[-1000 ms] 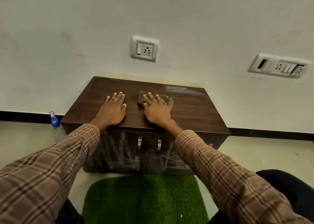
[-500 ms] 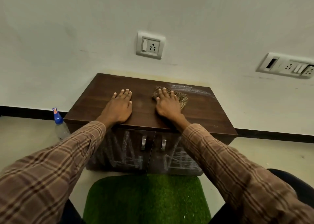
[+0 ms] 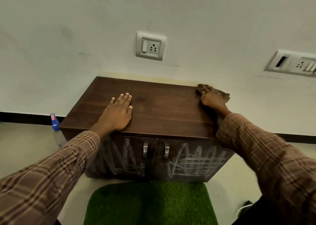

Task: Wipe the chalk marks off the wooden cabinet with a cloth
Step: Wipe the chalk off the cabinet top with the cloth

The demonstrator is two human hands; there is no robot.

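Note:
A low dark wooden cabinet [image 3: 162, 108] stands against the wall. White chalk scribbles [image 3: 193, 163] cover both of its front doors; its top shows no chalk. My right hand [image 3: 211, 97] presses a brown patterned cloth [image 3: 224, 95] flat at the top's far right corner, and the cloth hangs a little over the right edge. On the left half of the top my left hand [image 3: 118, 113] lies flat with its fingers spread and nothing in it.
A green turf mat [image 3: 150, 204] lies on the floor before the cabinet. A clear bottle with a blue cap [image 3: 55, 122] stands at the cabinet's left side. Two socket plates [image 3: 151, 45] [image 3: 292, 63] sit on the wall above. Two metal door handles [image 3: 145, 151] hang at the front's middle.
My right hand slid the cloth from the middle of the top to its far right corner, and the chalk streak there is gone. The left hand stayed flat in place.

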